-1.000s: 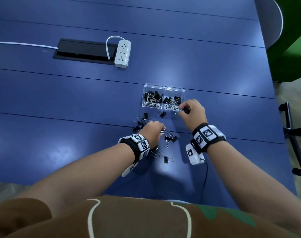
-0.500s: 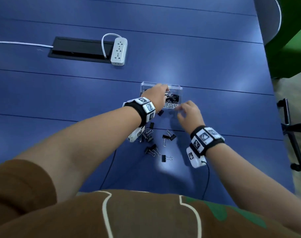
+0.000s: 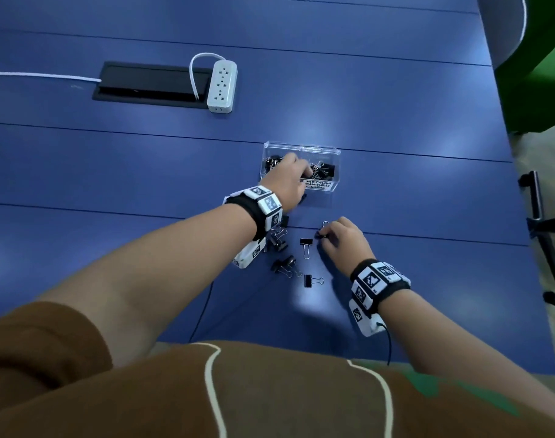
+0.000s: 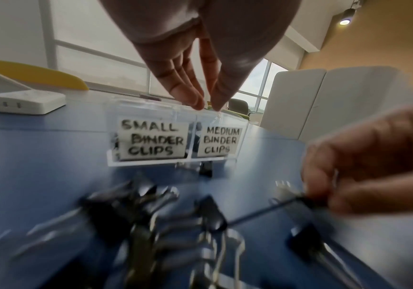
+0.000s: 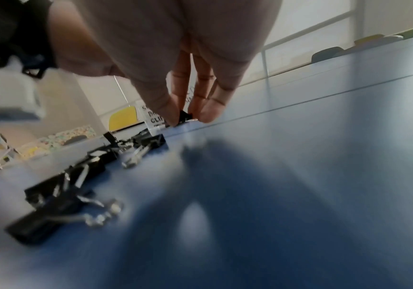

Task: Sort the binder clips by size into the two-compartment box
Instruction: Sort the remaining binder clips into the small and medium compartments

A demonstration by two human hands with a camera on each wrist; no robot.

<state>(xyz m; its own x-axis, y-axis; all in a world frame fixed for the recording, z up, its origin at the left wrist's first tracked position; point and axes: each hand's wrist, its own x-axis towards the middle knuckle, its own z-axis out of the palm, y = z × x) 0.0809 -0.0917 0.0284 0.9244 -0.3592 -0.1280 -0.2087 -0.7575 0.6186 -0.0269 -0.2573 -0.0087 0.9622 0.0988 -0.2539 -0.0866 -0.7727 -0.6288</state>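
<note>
The clear two-compartment box (image 3: 301,147) sits mid-table, labelled SMALL BINDER CLIPS on the left and MEDIUM BINDER CLIPS (image 4: 221,141) on the right; both halves hold black clips. My left hand (image 3: 304,174) hovers over the box near its divider, fingers straight and pointing down, fingertips (image 4: 195,101) close together with no clip showing between them. My right hand (image 3: 323,235) is low on the table in front of the box and pinches a small black binder clip (image 5: 184,117) between thumb and fingers. Several loose clips (image 3: 305,245) lie between my wrists.
A white power strip (image 3: 222,86) and a black cable hatch (image 3: 146,83) lie at the far left of the blue table (image 3: 412,191). The table's right edge runs close to the box, with a chair base (image 3: 541,235) beyond it.
My left hand rose from the loose pile to the box and stays over it. My right hand drew back from the box's front to the table and took hold of a clip.
</note>
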